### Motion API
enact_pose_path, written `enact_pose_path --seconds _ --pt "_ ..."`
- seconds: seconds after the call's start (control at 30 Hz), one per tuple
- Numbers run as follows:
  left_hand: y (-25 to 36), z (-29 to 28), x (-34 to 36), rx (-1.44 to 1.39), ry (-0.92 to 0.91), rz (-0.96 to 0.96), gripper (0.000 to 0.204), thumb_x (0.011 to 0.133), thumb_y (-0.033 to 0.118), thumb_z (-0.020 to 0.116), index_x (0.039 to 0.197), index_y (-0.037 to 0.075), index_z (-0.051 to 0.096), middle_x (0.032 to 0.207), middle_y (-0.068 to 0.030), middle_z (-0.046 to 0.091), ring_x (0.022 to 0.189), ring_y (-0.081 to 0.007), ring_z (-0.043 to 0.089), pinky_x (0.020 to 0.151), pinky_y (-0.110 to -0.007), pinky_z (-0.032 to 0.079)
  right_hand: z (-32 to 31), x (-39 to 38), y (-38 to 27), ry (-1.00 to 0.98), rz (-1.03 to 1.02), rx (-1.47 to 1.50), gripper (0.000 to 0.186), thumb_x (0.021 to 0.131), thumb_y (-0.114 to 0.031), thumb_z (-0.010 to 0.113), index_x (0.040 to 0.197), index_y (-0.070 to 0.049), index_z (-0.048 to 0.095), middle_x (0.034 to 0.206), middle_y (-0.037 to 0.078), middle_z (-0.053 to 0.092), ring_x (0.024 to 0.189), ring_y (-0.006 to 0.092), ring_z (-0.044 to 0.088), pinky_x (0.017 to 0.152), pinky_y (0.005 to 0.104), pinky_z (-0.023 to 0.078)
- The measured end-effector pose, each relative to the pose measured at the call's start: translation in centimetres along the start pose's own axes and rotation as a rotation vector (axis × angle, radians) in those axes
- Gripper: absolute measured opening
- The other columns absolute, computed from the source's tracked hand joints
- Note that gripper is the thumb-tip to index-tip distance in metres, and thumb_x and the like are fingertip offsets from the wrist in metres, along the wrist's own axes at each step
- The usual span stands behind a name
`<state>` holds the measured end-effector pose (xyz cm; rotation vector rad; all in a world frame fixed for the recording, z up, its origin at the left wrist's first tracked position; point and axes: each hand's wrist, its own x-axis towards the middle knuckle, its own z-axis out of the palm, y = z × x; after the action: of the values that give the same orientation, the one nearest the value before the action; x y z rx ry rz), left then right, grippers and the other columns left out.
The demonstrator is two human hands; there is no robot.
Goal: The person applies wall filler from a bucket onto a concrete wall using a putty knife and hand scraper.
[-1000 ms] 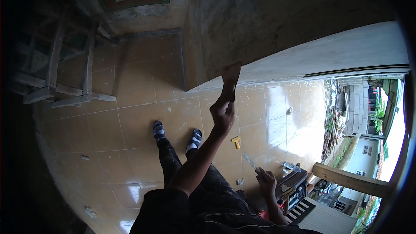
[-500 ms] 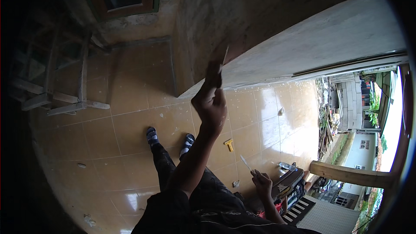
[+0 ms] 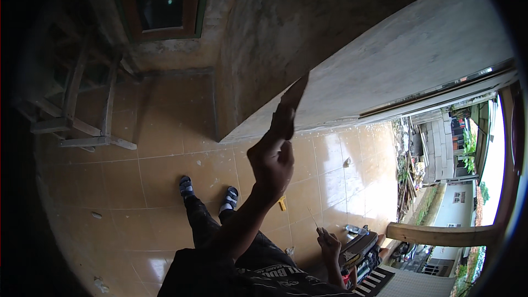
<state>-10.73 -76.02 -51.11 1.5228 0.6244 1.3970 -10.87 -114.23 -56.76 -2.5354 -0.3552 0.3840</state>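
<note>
My left hand (image 3: 272, 162) is raised at the wall corner, closed round a thin flat scraper (image 3: 297, 92). The scraper's dark side shows, and its tip overlaps the edge between the shaded wall face and the pale grey wall (image 3: 379, 66). Whether it touches the wall, I cannot tell. Lower and to the right, my right hand (image 3: 330, 245) grips a narrow-bladed scraper (image 3: 312, 217), seen nearly edge-on, its thin blade pointing up and left. Its handle is mostly hidden by my fingers.
A yellow T-shaped scraper (image 3: 282, 203) lies on the tiled floor (image 3: 165, 179) near my feet. A wooden trestle (image 3: 110, 104) stands left, below a framed window (image 3: 159, 0). Right are a clear bottle (image 3: 356, 230), a dark bench (image 3: 357, 247) and a wooden post (image 3: 440, 235).
My left hand's scraper has turned from nearly edge-on to showing its flat side, tilting right. The right hand's blade now appears thinner. The whole view has shifted slightly.
</note>
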Motion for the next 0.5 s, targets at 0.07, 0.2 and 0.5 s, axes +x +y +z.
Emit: enact_pose_path --seconds 0.07,0.2,0.5 --pt "0.7 0.5 2.0 -0.098 0.157 -0.091 0.028 0.084 -0.008 0.051 0.11 -0.007 0.061 0.098 -0.0212 0.067 0.073 -0.0051 0.055 0.062 -0.021 0.045 -0.2 0.0 -0.8 0.024 0.065 0.078 0.028 0.079 -0.005 0.066 0.107 -0.005 0.067 0.084 0.011 0.065 0.077 0.0147 0.061 0.069 0.0278 0.048" --pt "2.6 2.6 4.5 0.04 -0.041 -0.048 0.02 0.081 -0.009 0.051 0.097 -0.006 0.062 0.072 -0.0202 0.061 0.061 -0.0055 0.051 0.056 -0.023 0.042 -0.4 0.5 -0.6 -0.038 -0.03 0.135 0.029 0.083 -0.003 0.064 0.112 -0.005 0.065 0.092 0.008 0.062 0.083 0.0102 0.057 0.071 0.0234 0.047" --pt "7.2 1.6 6.4 0.09 -0.068 0.063 0.013 0.078 -0.007 0.054 0.088 -0.006 0.062 0.067 -0.0239 0.057 0.047 -0.029 0.055 0.046 -0.03 0.04 -1.0 1.4 0.5 -0.024 -0.015 0.15 0.028 0.083 -0.005 0.063 0.111 -0.004 0.065 0.088 0.007 0.061 0.079 0.01 0.054 0.071 0.0232 0.045"
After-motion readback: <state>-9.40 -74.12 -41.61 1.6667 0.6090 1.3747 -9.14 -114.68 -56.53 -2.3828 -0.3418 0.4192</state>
